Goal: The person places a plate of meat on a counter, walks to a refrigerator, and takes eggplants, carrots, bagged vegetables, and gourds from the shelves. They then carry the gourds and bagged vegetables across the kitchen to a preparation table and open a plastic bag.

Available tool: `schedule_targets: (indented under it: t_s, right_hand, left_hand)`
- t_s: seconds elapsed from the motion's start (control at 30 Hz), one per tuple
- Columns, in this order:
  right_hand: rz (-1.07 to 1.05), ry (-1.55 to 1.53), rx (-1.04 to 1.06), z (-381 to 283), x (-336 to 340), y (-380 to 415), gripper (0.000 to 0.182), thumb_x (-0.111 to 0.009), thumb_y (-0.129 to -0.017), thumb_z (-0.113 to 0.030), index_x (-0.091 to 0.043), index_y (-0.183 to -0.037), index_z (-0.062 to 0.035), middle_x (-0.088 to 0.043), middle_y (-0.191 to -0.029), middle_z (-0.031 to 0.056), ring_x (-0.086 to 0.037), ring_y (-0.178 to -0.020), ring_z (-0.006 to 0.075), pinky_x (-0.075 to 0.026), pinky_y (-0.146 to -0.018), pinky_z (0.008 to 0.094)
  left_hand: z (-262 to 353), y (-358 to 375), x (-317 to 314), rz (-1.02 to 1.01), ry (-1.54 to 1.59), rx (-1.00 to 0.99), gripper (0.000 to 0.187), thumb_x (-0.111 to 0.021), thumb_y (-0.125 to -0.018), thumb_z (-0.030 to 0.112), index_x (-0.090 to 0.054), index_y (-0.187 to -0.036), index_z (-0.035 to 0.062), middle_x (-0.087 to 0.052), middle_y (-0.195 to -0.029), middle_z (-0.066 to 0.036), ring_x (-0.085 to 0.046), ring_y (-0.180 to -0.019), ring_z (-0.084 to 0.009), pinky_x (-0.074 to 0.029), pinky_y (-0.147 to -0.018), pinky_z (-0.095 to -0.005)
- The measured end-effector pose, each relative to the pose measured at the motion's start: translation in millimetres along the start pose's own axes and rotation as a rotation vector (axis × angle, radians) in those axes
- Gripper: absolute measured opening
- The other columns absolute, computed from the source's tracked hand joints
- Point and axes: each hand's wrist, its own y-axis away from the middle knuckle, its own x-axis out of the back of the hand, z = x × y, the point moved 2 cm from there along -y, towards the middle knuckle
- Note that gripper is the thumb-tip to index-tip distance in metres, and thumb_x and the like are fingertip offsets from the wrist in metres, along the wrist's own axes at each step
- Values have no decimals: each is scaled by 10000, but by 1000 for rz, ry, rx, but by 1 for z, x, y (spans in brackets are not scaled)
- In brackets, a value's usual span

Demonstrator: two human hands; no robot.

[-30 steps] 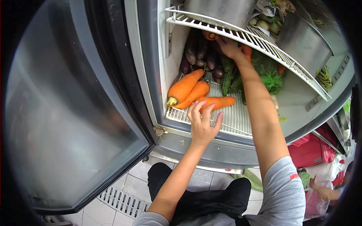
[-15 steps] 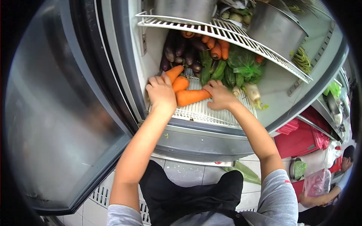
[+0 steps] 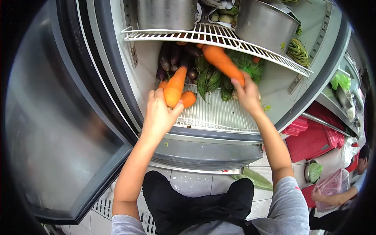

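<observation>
My left hand (image 3: 161,109) grips the thick end of a carrot (image 3: 175,88), whose tip points up toward several eggplants (image 3: 172,58). Beside it on the rack lies another carrot (image 3: 188,99), close to my left fingertips. A large carrot (image 3: 221,62) is raised in my right hand (image 3: 247,92), its far end reaching up under the wire shelf. Below that carrot are green ridged gourds (image 3: 207,76) and a green plastic bag (image 3: 250,66) of vegetables. My right hand partly hides a white radish behind it.
Above, a white wire shelf (image 3: 164,36) carries two metal pots (image 3: 266,25). The fridge's glass door (image 3: 70,129) stands open at left. A long green vegetable (image 3: 254,178) lies on the tiled floor. At right, another person's hand (image 3: 323,197) is at a clear plastic bag (image 3: 333,184).
My right hand has lifted the large carrot off the rack and swung it up and back. My left hand has closed on another carrot and tilted it upward. The camera view has shifted slightly.
</observation>
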Motion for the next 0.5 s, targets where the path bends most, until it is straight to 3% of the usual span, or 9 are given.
schedule_targets:
  t_s: [0.1,0.17,0.2,0.27,0.3,0.37,0.43,0.5]
  right_hand:
    - [244,514,-26,4,-13,-75,421,-480,-893,-381,-577,-1042,1,-640,-910,190,-600,-877,368,-471,-764,429]
    - [230,633,130,14,-23,-127,343,-466,-885,-312,-609,-1054,-51,-627,-1007,192,-600,-884,375,-463,-788,444]
    - [276,506,187,30,-31,-142,326,-461,-879,-285,-610,-1039,-43,-625,-1001,200,-592,-908,377,-451,-811,445]
    - [279,408,272,65,-50,-164,310,-436,-882,-247,-611,-1020,-32,-613,-1013,213,-565,-976,378,-418,-870,447]
    - [272,409,303,55,-50,-158,317,-452,-872,-256,-603,-1036,-30,-603,-1022,220,-559,-985,380,-425,-861,448]
    - [226,453,252,38,-49,-149,322,-495,-843,-270,-596,-1045,-40,-588,-1065,211,-549,-995,378,-419,-874,446]
    - [129,615,232,2,-35,-116,319,-551,-802,-251,-589,-1048,-51,-570,-1099,198,-544,-997,365,-414,-882,441]
    - [372,788,369,-13,-27,-72,275,-583,-782,-218,-610,-1010,-67,-552,-1131,179,-537,-1009,348,-399,-896,443]
  left_hand:
    - [12,-13,-14,70,88,-47,456,-674,-716,250,-548,-1020,-66,-550,-946,-248,-561,-900,-392,-458,-780,-417]
    - [16,-27,-31,69,115,-108,453,-675,-717,252,-551,-1017,-65,-548,-943,-251,-557,-902,-396,-455,-777,-421]
    - [17,-40,-41,74,64,-200,512,-690,-709,274,-509,-1005,-103,-493,-990,-308,-574,-792,-422,-493,-719,-441]
    - [29,-68,-58,102,29,-181,506,-700,-694,279,-520,-986,-93,-500,-984,-314,-575,-799,-429,-495,-723,-446]
    - [36,-87,-67,128,-4,-160,500,-710,-678,284,-531,-967,-83,-507,-979,-320,-576,-807,-435,-496,-726,-451]
    - [44,-131,-92,363,43,-437,395,-667,-719,266,-560,-934,-48,-553,-946,-283,-589,-817,-419,-503,-723,-447]
    - [42,-195,-136,261,-57,-606,283,-575,-795,229,-579,-951,-8,-594,-935,-230,-596,-848,-388,-493,-756,-442]
    - [37,-240,-171,144,-166,-576,254,-502,-836,207,-587,-970,9,-608,-943,-194,-591,-884,-370,-472,-804,-447]
